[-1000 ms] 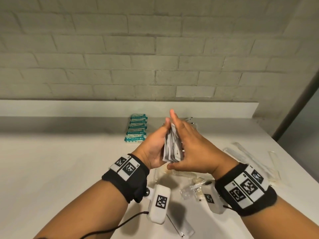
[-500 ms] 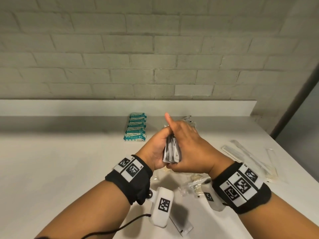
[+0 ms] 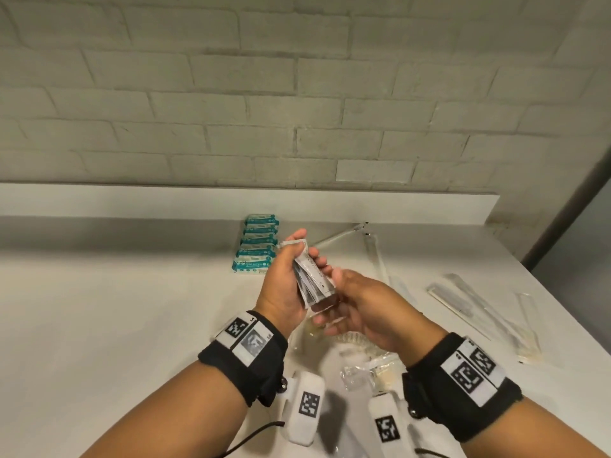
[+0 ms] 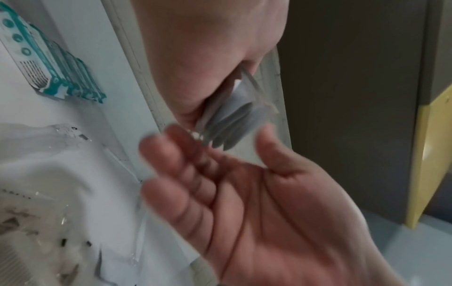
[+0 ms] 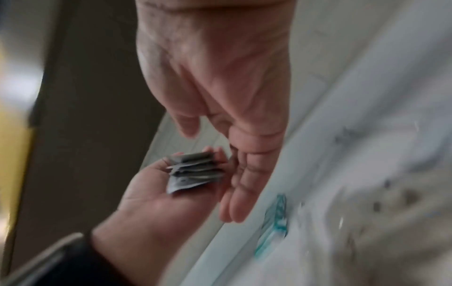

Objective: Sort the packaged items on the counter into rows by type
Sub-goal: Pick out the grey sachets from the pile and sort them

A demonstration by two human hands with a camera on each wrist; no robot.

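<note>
My left hand [image 3: 307, 256] grips a stack of small grey sachets [image 3: 314, 280] upright above the counter, thumb on one face and fingers on the other. The stack fans out slightly at its lower end [image 5: 193, 170]. My right hand [image 3: 334, 305] hovers just below and right of the stack, palm turned up, fingers relaxed, holding nothing [image 4: 257, 193]. A row of teal-and-white packets [image 3: 259, 242] lies overlapped at the back of the counter, left of my hands.
Long clear packets [image 3: 463, 299] lie scattered on the right side of the white counter [image 3: 115, 309], two more [image 3: 373, 249] near the back ledge. Crinkled clear bags [image 3: 367, 368] sit under my wrists. A brick wall stands behind; the counter edge runs at right.
My right hand has come off the sachet stack and dropped down and to the right, opening. The left hand keeps the stack and has tilted it slightly.
</note>
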